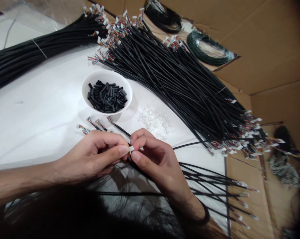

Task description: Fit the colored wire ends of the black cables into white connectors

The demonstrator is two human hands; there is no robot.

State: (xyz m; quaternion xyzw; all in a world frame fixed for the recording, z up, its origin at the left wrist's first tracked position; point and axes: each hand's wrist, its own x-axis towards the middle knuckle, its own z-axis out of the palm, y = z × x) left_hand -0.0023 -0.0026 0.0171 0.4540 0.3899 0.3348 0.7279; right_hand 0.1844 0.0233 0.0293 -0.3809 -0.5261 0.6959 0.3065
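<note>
The left hand enters from the left of the view, with the left forearm extended and the wrist near straight. Its thumb and curled fingers form a closed pinch. The right hand enters from the lower right, with the right wrist angled upward. Its thumb and curled fingers form a second pinch. The two thumb tips sit just apart. Both hands are bare.

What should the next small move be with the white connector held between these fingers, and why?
Probably turn the white connector slightly to check how it sits on the coloured wires. The left hand and right hand are both pinching that one small piece, and their fingertips hide most of the join.
</note>
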